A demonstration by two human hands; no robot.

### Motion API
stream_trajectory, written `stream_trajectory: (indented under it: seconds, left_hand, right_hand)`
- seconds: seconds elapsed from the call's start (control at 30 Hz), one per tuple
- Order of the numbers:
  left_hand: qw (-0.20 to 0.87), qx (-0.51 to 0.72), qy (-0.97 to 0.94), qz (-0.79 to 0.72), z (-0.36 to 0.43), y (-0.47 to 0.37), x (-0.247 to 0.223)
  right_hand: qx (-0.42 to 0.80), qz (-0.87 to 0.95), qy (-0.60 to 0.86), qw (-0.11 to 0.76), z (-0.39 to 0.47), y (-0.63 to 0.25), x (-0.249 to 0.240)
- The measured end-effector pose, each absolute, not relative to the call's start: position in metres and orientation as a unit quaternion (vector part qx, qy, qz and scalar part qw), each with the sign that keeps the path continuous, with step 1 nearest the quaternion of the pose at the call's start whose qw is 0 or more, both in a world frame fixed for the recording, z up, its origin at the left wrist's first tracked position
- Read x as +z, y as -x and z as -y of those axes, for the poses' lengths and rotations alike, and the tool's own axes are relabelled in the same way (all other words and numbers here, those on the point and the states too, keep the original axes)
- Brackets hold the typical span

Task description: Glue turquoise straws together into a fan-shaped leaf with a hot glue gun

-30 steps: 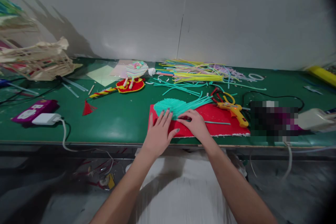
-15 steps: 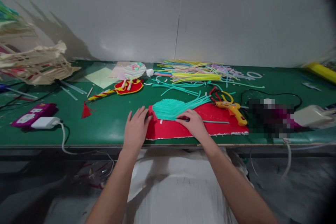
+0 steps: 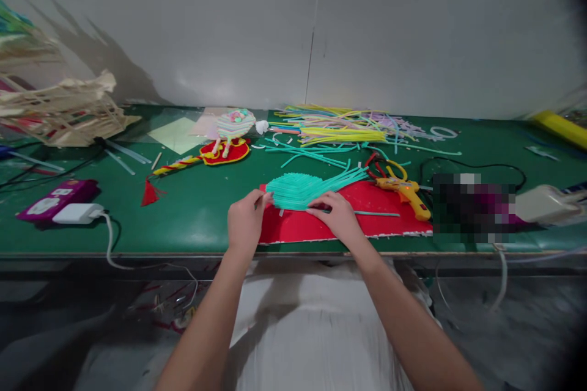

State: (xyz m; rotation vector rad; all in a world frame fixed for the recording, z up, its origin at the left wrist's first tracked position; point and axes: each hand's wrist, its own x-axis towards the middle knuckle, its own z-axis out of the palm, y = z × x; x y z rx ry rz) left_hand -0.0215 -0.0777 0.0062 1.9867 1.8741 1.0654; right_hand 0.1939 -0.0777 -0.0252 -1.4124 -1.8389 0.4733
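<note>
The teal leaf shape lies near centre on the red board. Left hand curls at its left edge, right hand at its near edge; fingertips hide whether either pinches anything.

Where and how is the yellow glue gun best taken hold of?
Best, I think, by the handle, from the near side: the yellow glue gun lies flat over the right end of the red board, its handle slanting toward the camera, while a yellow loop crowds its far side.
</note>
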Motion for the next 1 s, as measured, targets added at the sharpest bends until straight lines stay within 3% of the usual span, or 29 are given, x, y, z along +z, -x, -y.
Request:
stream_trajectory:
  seconds: [0.23,0.57,1.0]
  left_hand:
    - [0.174,0.426,-0.685,-0.565,0.074,0.007,0.002]
    - [0.181,0.385,-0.789,-0.442,0.074,-0.017,-0.013]
    - [0.214,0.330,-0.800,-0.453,0.069,-0.017,-0.020]
  right_hand:
    - [0.180,0.721,0.551,0.380,0.077,-0.194,-0.026]
    - [0.176,0.725,0.551,0.373,0.077,-0.193,-0.024]
    - [0.122,0.743,0.560,0.347,0.081,-0.204,-0.023]
